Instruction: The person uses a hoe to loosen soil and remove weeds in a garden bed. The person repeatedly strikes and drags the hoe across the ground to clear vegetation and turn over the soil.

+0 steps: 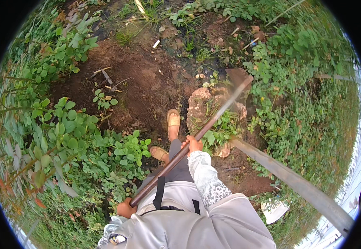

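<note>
A long-handled hoe (171, 165) slants across my body from lower left to upper right. My left hand (126, 208) grips the butt end of its handle beside my hip. Farther up the shaft, my right hand (195, 143) is closed around it in front of my legs. The hoe's metal blade (237, 77), slightly blurred, is at the far end, over or near a rough concrete lump (199, 104) and low weeds (227, 124). Whether the blade touches the ground I cannot tell.
A metal post (292, 177) rises from the ground to my right. Leafy bushes (71, 124) crowd both sides. A white bucket (274, 210) lies among plants at lower right. My sandalled foot (173, 124) stands on bare soil (130, 81). Sticks and a white scrap (156, 44) lie ahead.
</note>
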Available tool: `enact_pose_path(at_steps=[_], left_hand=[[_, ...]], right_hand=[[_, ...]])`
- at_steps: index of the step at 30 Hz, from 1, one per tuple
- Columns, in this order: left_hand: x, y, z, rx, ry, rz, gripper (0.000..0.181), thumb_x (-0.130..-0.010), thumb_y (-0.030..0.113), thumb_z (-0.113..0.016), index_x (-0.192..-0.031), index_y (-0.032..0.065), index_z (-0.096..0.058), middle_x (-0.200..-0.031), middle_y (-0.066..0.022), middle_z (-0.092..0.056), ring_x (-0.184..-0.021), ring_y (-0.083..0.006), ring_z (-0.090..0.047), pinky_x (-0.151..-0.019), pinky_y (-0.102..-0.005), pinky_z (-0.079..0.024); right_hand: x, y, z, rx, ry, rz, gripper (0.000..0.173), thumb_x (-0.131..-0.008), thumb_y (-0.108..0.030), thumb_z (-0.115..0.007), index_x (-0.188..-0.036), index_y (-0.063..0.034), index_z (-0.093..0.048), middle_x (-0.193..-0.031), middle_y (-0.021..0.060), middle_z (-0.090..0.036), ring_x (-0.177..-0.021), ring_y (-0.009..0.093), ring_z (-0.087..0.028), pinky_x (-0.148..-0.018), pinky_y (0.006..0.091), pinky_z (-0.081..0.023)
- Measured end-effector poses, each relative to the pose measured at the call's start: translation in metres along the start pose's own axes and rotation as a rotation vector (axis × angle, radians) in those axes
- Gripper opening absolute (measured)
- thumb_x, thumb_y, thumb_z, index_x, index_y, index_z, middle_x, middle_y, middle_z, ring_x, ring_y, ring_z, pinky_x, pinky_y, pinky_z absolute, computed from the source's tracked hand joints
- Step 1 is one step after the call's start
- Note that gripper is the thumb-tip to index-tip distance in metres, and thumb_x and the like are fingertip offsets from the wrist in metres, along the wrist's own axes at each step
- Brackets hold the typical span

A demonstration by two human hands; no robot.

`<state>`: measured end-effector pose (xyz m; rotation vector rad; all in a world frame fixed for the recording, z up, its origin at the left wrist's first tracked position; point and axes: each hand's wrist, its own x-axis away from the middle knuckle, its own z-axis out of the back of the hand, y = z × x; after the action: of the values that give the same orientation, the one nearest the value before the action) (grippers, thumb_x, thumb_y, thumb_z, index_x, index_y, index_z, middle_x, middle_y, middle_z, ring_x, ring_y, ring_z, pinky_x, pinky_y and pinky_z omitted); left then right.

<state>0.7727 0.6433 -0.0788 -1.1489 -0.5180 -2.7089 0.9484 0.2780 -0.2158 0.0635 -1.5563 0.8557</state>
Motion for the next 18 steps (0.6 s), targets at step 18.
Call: enact_pose_path(at_steps=[18], left_hand=[[-0.113,0.130,-0.039,0.302,-0.015,0.219,0.031,-0.069,0.025,-0.069,-0.095,0.0109,-0.059,-0.076,-0.0200,-0.065,-0.070,-0.0396,-0.064,-0.065,-0.0495,-0.051]], right_hand=[[-0.098,-0.110,-0.198,0.293,-0.329,0.054,0.017,-0.080,-0.009,-0.061,-0.069,-0.0063,-0.048,-0.055,0.0039,-0.048,-0.043,0.017,-0.050,-0.040,0.0363,-0.046]])
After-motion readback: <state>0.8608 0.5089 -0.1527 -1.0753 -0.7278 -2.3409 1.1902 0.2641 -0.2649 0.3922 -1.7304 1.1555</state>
